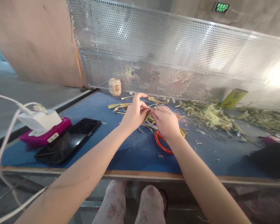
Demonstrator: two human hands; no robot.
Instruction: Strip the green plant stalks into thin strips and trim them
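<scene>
Over the middle of the blue tabletop point(135, 152), my left hand point(135, 112) and my right hand point(164, 119) meet at their fingertips. Thumb and index finger of each are pinched together on something tiny and dark, too small to name. The other fingers of my left hand are raised and curved. Beneath my right hand lies a pair of scissors with red-orange handles point(162, 143), partly hidden by the hand and wrist. Yellow-green dried plant strips point(120, 106) are scattered beside and behind my hands.
A black phone point(70, 140) lies left, against a magenta power strip point(45, 132) with a white charger point(40, 121). A twine spool point(115, 86) stands at the back. Plant heaps point(211, 115) and a yellow-green box point(234, 98) are right, before a perforated metal screen point(135, 46).
</scene>
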